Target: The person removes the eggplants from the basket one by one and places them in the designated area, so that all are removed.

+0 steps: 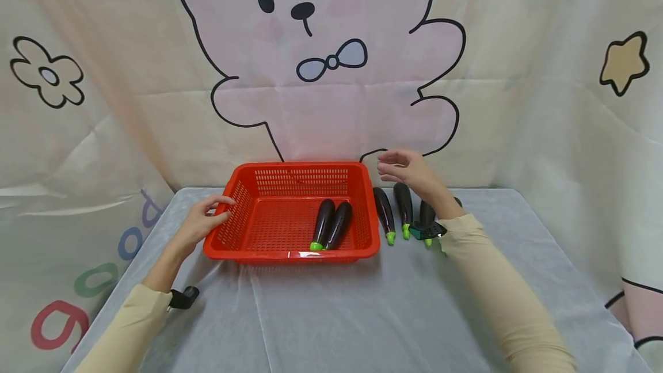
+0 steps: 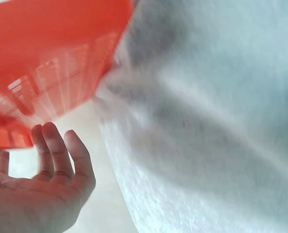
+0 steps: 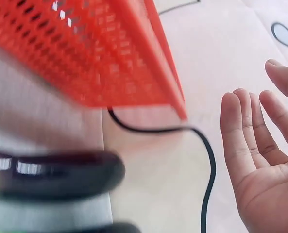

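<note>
A red plastic basket (image 1: 290, 255) stands on the table with two dark eggplants (image 1: 322, 223) lying side by side in its right half. At its left rim is my left hand (image 1: 199, 220), fingers and thumb spread apart and loosely bent; in the left wrist view the fingertips (image 2: 50, 128) are close beside the basket wall, and whether they touch cannot be told. My right hand (image 1: 409, 171) is raised past the basket's back right corner, above the loose eggplants (image 1: 384, 214). Its palm (image 3: 270, 194) holds nothing, and its fingers are extended.
Several eggplants lie in a row right of the basket, some partly hidden by the right forearm (image 1: 497, 281). A grey cloth covers the table (image 1: 311, 321). Behind it hangs a curtain (image 1: 492, 131) with a cartoon bear. Black devices (image 1: 183, 298) are strapped to both wrists.
</note>
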`<act>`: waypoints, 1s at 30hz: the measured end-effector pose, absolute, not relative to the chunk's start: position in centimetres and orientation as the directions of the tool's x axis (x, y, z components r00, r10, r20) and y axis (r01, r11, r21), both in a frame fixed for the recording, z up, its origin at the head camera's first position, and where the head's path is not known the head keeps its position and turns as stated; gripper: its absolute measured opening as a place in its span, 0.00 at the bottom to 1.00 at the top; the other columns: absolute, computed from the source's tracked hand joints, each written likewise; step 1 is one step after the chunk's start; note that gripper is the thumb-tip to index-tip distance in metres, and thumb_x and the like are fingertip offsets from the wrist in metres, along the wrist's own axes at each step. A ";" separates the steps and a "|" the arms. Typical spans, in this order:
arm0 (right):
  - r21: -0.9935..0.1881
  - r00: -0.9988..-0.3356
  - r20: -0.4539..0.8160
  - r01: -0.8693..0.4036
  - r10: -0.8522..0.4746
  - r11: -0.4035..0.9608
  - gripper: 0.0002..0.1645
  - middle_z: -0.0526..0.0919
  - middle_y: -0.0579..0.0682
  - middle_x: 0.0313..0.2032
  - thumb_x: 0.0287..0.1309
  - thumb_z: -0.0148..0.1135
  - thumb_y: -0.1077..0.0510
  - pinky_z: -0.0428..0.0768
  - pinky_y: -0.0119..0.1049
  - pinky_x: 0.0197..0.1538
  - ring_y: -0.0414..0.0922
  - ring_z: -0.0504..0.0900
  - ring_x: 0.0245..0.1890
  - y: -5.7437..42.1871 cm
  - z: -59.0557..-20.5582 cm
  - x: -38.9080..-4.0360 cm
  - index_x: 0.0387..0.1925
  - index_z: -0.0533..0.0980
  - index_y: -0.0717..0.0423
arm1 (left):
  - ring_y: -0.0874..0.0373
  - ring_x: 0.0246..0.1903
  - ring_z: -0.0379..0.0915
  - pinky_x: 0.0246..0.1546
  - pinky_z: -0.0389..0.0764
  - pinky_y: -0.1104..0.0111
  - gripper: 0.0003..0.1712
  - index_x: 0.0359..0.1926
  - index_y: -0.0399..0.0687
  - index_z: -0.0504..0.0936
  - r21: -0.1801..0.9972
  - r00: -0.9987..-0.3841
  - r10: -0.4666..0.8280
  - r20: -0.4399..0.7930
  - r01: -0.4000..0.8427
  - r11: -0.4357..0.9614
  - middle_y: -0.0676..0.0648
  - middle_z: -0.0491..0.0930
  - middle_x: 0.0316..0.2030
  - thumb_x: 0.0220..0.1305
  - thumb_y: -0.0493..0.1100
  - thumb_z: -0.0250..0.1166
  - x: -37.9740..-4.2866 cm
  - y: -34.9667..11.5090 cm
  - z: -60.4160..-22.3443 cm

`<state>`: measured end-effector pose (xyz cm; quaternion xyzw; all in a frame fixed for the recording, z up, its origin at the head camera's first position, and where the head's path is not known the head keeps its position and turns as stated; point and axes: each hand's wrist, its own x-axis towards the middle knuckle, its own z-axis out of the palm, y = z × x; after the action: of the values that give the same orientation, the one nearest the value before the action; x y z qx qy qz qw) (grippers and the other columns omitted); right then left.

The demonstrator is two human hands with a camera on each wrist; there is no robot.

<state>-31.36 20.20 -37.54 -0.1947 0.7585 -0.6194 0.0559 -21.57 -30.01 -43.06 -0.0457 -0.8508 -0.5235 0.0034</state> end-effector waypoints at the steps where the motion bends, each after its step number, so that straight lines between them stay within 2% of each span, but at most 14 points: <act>1: -0.961 -0.915 0.153 -0.226 -0.373 0.161 0.23 0.79 0.64 0.54 0.67 0.67 0.58 0.79 0.54 0.55 0.62 0.80 0.53 19.7 -37.2 -31.1 0.59 0.75 0.65 | 0.40 0.45 0.72 0.35 0.82 0.66 0.17 0.60 0.33 0.76 0.892 -0.995 0.076 0.057 0.085 0.443 0.29 0.70 0.60 0.72 0.35 0.60 -21.4 -29.7 -42.7; 4: -0.963 -0.907 0.137 -0.216 -0.398 0.159 0.26 0.78 0.64 0.57 0.68 0.66 0.57 0.77 0.55 0.57 0.64 0.78 0.55 18.2 -36.9 -31.4 0.62 0.73 0.66 | 0.41 0.45 0.72 0.34 0.81 0.67 0.17 0.59 0.31 0.76 0.899 -0.994 0.085 0.069 0.099 0.427 0.28 0.69 0.60 0.72 0.33 0.60 -21.5 -29.6 -43.0; 8: -0.965 -0.900 0.111 -0.199 -0.421 0.170 0.29 0.78 0.61 0.57 0.67 0.68 0.54 0.77 0.54 0.58 0.61 0.78 0.56 16.2 -36.9 -32.1 0.63 0.73 0.65 | 0.43 0.44 0.72 0.33 0.82 0.67 0.17 0.59 0.31 0.75 0.897 -0.994 0.083 0.069 0.098 0.432 0.28 0.69 0.60 0.72 0.33 0.59 -21.8 -30.1 -43.5; 11: -0.960 -0.893 0.103 -0.204 -0.438 0.191 0.28 0.79 0.59 0.56 0.66 0.68 0.54 0.79 0.51 0.56 0.62 0.78 0.56 14.7 -36.8 -32.3 0.62 0.74 0.65 | 0.43 0.44 0.71 0.33 0.81 0.67 0.17 0.59 0.30 0.75 0.893 -0.994 0.084 0.064 0.095 0.441 0.28 0.69 0.59 0.72 0.33 0.58 -21.9 -30.1 -43.5; 20: -0.969 -0.883 0.047 -0.155 -0.466 0.195 0.26 0.79 0.61 0.53 0.66 0.69 0.59 0.76 0.56 0.58 0.65 0.77 0.56 10.9 -37.3 -33.3 0.60 0.75 0.68 | 0.43 0.44 0.71 0.33 0.81 0.67 0.18 0.59 0.31 0.75 0.894 -0.994 0.086 0.072 0.103 0.437 0.28 0.70 0.59 0.73 0.34 0.59 -22.0 -30.2 -43.7; 24: -0.974 -0.884 0.022 -0.124 -0.466 0.190 0.24 0.79 0.61 0.52 0.65 0.70 0.58 0.78 0.54 0.56 0.65 0.78 0.54 9.6 -37.7 -33.4 0.57 0.77 0.66 | 0.45 0.41 0.74 0.33 0.82 0.66 0.17 0.59 0.33 0.76 0.899 -0.993 0.090 0.081 0.112 0.423 0.30 0.71 0.58 0.73 0.35 0.59 -21.9 -30.2 -43.7; 30: -0.974 -0.879 -0.024 -0.086 -0.476 0.209 0.23 0.79 0.60 0.52 0.62 0.72 0.58 0.78 0.55 0.56 0.63 0.79 0.54 8.2 -38.7 -33.3 0.54 0.78 0.64 | 0.47 0.41 0.73 0.34 0.82 0.66 0.16 0.58 0.34 0.76 0.902 -0.992 0.091 0.088 0.118 0.416 0.31 0.71 0.58 0.73 0.36 0.60 -21.9 -30.1 -43.8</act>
<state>-33.33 8.16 -38.66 -0.1846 0.7603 -0.6013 0.1621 -21.89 -30.10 -43.75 -0.0619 -0.8413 -0.5368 0.0126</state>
